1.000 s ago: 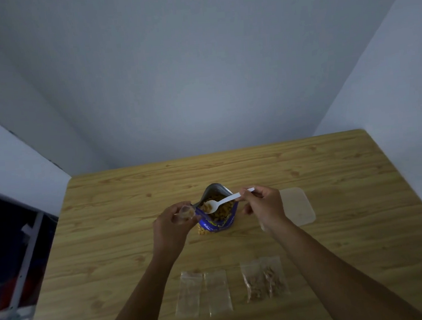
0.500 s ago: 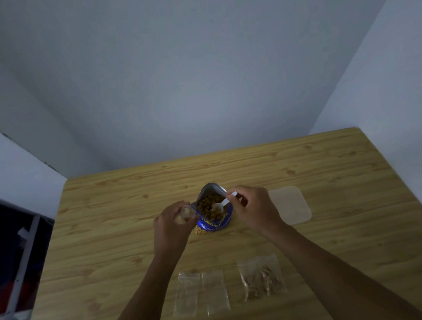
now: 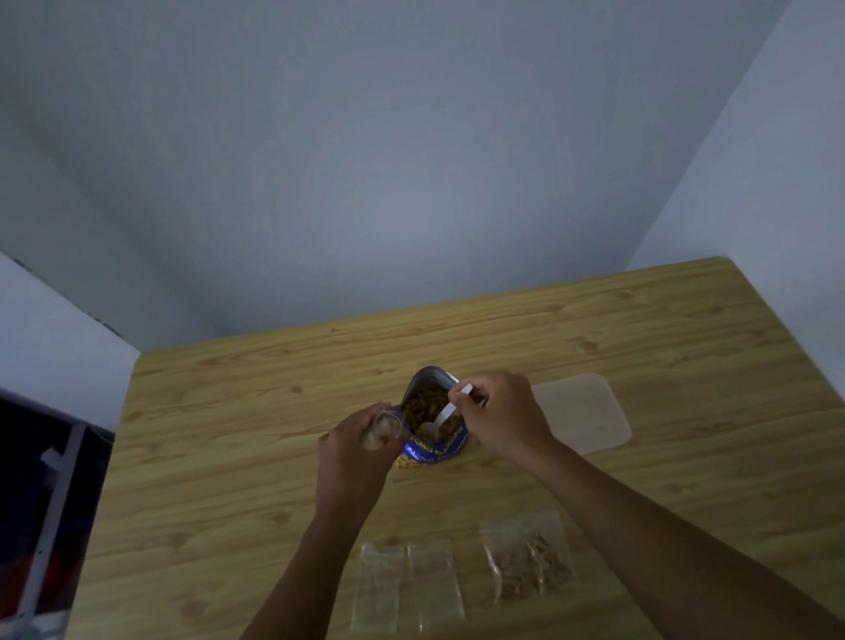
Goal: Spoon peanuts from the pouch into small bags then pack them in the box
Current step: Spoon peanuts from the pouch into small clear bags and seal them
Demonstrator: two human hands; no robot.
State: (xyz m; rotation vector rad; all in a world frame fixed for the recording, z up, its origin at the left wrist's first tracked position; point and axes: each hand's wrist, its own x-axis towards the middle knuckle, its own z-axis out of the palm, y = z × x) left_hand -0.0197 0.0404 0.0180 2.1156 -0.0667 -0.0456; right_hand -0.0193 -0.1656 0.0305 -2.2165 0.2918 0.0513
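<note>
On the wooden table (image 3: 262, 387): shiny blue foil pouch (image 3: 435, 450), open.
Right hand (image 3: 504, 415): pinches thin white plastic spoon (image 3: 447, 411) in pouch.
Left hand (image 3: 353, 455): grips small clear bag (image 3: 381, 427) beside pouch.

Bare forearms (image 3: 302, 594) lead to an ungloved left hand (image 3: 353, 453) and right hand (image 3: 504, 415).

On the light wooden table (image 3: 683, 475) stands an open blue foil pouch (image 3: 435, 451) of brown peanuts (image 3: 422, 405). The right hand (image 3: 504, 415) pinches a white plastic spoon (image 3: 447, 411), its bowl down among the peanuts. The left hand (image 3: 351, 455) holds a small clear plastic bag (image 3: 383, 425) open beside the pouch. Nearer the person lie two empty clear bags (image 3: 404, 584) and two filled ones (image 3: 531, 557). A translucent rounded-rectangular plastic box or lid (image 3: 581, 413) lies right of the hand.
</note>
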